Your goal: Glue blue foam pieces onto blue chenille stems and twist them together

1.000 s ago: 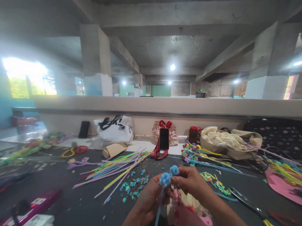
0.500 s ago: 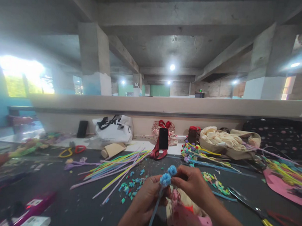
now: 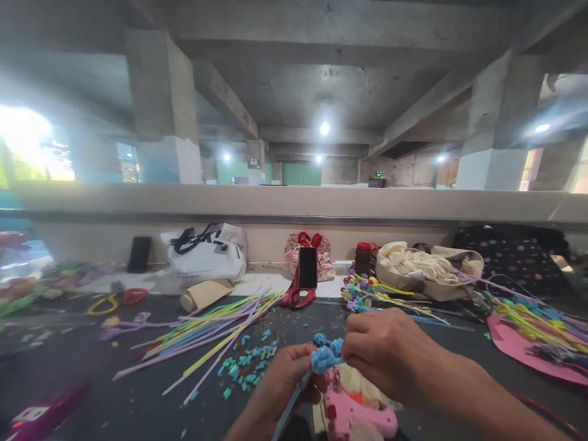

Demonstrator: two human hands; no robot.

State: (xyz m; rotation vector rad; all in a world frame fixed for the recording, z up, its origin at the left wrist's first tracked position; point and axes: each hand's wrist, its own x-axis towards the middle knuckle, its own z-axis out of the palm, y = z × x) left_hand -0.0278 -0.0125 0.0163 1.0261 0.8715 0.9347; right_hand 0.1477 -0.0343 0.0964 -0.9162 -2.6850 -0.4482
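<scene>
Low in the middle of the head view, my left hand (image 3: 281, 379) is closed around a light blue fuzzy flower (image 3: 323, 360) with a long thin pale blue stem (image 3: 288, 412) running down toward me. The flower shows several bunched blue lumps. Just right of it, my right hand (image 3: 390, 348) pinches the flower's right edge, its fingertips partly hidden behind the knuckles. A pink glue gun (image 3: 361, 410) lies below both hands on a beige cloth or pad (image 3: 359, 382).
Left of my hands lie scattered blue and green bits (image 3: 249, 361) and a fan of coloured sticks (image 3: 206, 337). Behind stand a phone (image 3: 308, 268), a white bag (image 3: 207, 252) and a beige bag (image 3: 431, 272). A purple tool (image 3: 51, 415) lies at lower left.
The view has turned a little to the right. My right hand has risen and rolled over, and the blue lumps now sit closer together. My right forearm covers where the scissors were seen.
</scene>
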